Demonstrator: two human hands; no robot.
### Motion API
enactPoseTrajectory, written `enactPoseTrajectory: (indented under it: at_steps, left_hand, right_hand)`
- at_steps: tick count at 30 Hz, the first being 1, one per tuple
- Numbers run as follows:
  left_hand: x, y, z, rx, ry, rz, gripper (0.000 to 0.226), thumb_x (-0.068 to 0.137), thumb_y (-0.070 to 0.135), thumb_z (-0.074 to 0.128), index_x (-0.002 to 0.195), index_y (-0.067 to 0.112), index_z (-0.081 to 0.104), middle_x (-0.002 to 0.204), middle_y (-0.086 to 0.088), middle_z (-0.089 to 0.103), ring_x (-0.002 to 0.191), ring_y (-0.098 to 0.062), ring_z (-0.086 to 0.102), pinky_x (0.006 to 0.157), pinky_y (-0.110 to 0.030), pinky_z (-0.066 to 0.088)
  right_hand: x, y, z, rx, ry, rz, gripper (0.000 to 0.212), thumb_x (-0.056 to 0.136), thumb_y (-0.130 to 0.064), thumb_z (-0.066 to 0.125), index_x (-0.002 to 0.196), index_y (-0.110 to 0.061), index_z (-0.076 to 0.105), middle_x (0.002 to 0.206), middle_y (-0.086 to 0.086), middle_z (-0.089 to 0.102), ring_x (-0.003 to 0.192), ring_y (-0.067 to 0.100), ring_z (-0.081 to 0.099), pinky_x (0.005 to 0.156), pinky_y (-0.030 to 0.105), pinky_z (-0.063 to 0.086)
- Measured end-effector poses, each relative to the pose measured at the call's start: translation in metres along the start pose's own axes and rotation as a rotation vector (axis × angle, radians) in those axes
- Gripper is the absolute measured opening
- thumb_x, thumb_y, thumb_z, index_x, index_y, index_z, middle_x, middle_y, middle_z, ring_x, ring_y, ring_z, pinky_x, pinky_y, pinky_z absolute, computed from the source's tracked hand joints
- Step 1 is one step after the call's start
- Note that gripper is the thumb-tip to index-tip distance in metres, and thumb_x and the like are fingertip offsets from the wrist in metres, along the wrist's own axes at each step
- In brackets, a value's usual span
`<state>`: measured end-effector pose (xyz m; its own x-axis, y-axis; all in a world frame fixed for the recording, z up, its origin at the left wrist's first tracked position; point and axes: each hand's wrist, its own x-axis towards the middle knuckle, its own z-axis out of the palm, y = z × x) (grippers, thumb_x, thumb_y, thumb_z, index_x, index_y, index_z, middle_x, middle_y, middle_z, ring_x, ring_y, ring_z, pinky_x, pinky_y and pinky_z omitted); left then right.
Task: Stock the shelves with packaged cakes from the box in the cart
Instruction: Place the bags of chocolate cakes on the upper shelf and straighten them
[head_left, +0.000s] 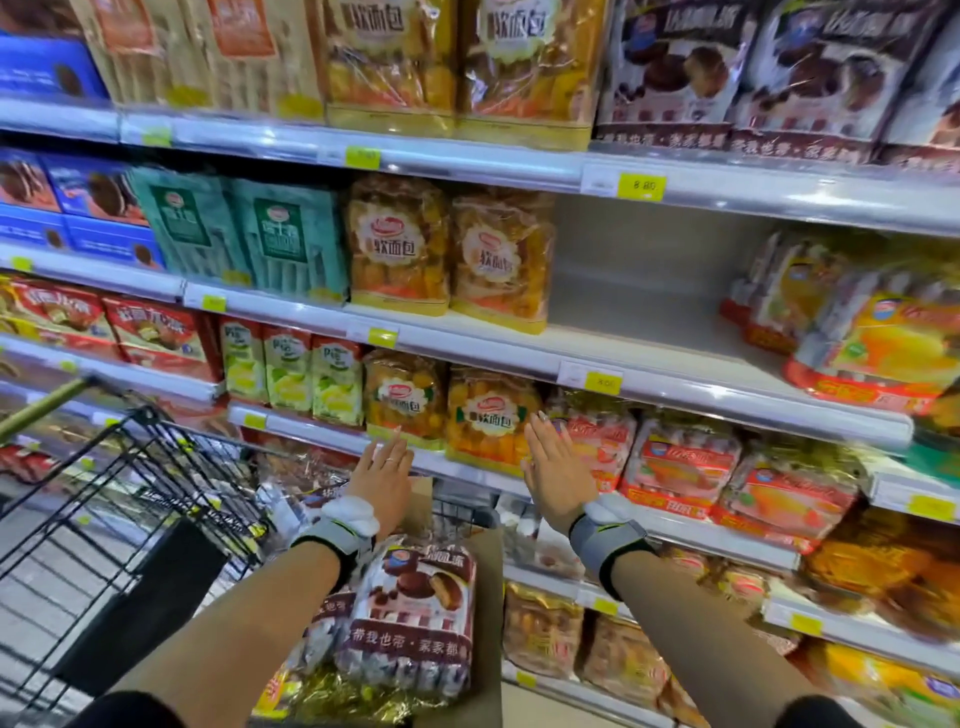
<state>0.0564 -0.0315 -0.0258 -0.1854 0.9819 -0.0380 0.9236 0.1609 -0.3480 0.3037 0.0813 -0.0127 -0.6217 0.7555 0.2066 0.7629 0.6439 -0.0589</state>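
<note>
Both my hands are stretched forward with straight fingers and hold nothing. My left hand (385, 470) hovers near the shelf rail below an orange soft-bread pack (405, 397). My right hand (558, 467) is just right of a second orange pack (491, 418); whether it touches it I cannot tell. Below my wrists a brown cardboard box (485, 623) in the cart holds a chocolate cake pack (415, 613) on top. The middle shelf (639, 332) has a bare gap right of two orange packs.
The black wire cart (130, 499) stands at the lower left, against the shelving. Shelves above, below and to the right are packed with red, green, blue and orange snack packs. Yellow price tags (641, 186) line the shelf rails.
</note>
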Motion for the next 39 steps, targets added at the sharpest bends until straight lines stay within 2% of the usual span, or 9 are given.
enactPoseTrajectory:
  at_steps: [9, 17, 21, 24, 27, 30, 33, 35, 39]
  left_hand:
    - [-0.023, -0.005, 0.044, -0.219, -0.172, 0.057, 0.054, 0.103, 0.041, 0.023, 0.144, 0.006, 0.03, 0.15, -0.013, 0.034, 0.136, -0.029, 0.034, 0.109, -0.04, 0.034]
    - [-0.037, 0.002, 0.059, -0.212, -0.236, 0.033, 0.043, 0.106, 0.025, 0.026, 0.144, 0.005, 0.03, 0.149, -0.018, 0.03, 0.138, -0.035, 0.027, 0.111, -0.042, 0.03]
    - [-0.034, -0.001, 0.068, -0.524, -0.245, -0.124, 0.042, 0.103, 0.023, 0.033, 0.141, 0.006, 0.038, 0.14, -0.017, 0.042, 0.129, -0.035, 0.037, 0.107, -0.043, 0.032]
    - [-0.037, -0.002, 0.074, -0.681, -0.394, -0.195, 0.045, 0.104, 0.028, 0.031, 0.141, 0.003, 0.031, 0.121, -0.02, 0.057, 0.106, -0.037, 0.057, 0.083, -0.042, 0.048]
    - [-0.042, 0.005, 0.08, -0.774, -0.434, -0.189, 0.054, 0.104, 0.035, 0.028, 0.146, 0.001, 0.019, 0.102, -0.017, 0.065, 0.081, -0.033, 0.061, 0.059, -0.036, 0.04]
    - [-0.041, 0.005, 0.085, -0.753, -0.439, -0.177, 0.058, 0.101, 0.044, 0.032, 0.142, 0.003, 0.032, 0.117, -0.018, 0.063, 0.096, -0.031, 0.061, 0.077, -0.037, 0.044]
    - [-0.04, 0.002, 0.08, -0.662, -0.489, -0.116, 0.112, 0.069, 0.087, 0.006, 0.144, 0.007, 0.03, 0.095, -0.013, 0.062, 0.083, -0.023, 0.061, 0.071, -0.025, 0.045]
    - [-0.041, 0.003, 0.074, -0.623, -0.592, -0.096, 0.106, 0.078, 0.08, 0.012, 0.15, 0.003, 0.012, 0.07, -0.007, 0.048, 0.06, -0.017, 0.051, 0.05, -0.021, 0.034]
    - [-0.043, 0.001, 0.081, -0.775, -0.627, -0.131, 0.099, 0.085, 0.07, 0.043, 0.151, 0.006, 0.006, 0.088, -0.022, 0.06, 0.078, -0.033, 0.063, 0.061, -0.039, 0.048]
  right_hand:
    - [-0.006, -0.032, 0.049, 0.049, -0.231, 0.05, 0.056, 0.105, -0.032, 0.021, 0.155, -0.012, 0.003, 0.162, 0.005, -0.006, 0.15, 0.02, -0.005, 0.122, 0.034, -0.001]
    - [-0.017, -0.056, 0.093, 0.084, -0.49, 0.133, 0.056, 0.106, -0.029, 0.023, 0.154, -0.01, 0.002, 0.162, 0.007, -0.003, 0.15, 0.023, -0.001, 0.122, 0.035, 0.003]
    - [-0.024, -0.066, 0.107, 0.159, -0.581, 0.159, 0.055, 0.105, -0.032, 0.024, 0.154, -0.011, 0.009, 0.162, 0.008, -0.002, 0.15, 0.027, 0.002, 0.122, 0.037, 0.009]
    - [-0.026, -0.075, 0.115, 0.264, -0.603, 0.207, 0.052, 0.105, -0.033, 0.028, 0.152, -0.013, 0.019, 0.162, 0.01, 0.006, 0.149, 0.029, 0.006, 0.12, 0.04, 0.018]
    - [-0.028, -0.082, 0.123, 0.342, -0.621, 0.26, 0.052, 0.104, -0.035, 0.03, 0.15, -0.011, 0.025, 0.158, 0.013, 0.017, 0.143, 0.033, 0.025, 0.111, 0.044, 0.033]
    - [-0.028, -0.087, 0.13, 0.386, -0.632, 0.288, 0.056, 0.103, -0.04, 0.029, 0.151, -0.013, 0.02, 0.153, 0.017, 0.027, 0.131, 0.036, 0.04, 0.101, 0.044, 0.042]
    - [-0.026, -0.094, 0.131, 0.402, -0.67, 0.339, 0.058, 0.104, -0.039, 0.028, 0.15, -0.007, 0.018, 0.149, 0.02, 0.032, 0.126, 0.038, 0.044, 0.1, 0.041, 0.042]
    - [-0.026, -0.096, 0.135, 0.449, -0.661, 0.374, 0.056, 0.103, -0.04, 0.03, 0.148, -0.008, 0.022, 0.147, 0.019, 0.035, 0.127, 0.038, 0.042, 0.102, 0.044, 0.041]
    - [-0.025, -0.096, 0.136, 0.639, -0.652, 0.49, 0.062, 0.101, -0.04, 0.039, 0.153, -0.019, 0.014, 0.152, 0.012, 0.033, 0.129, 0.034, 0.045, 0.1, 0.039, 0.044]
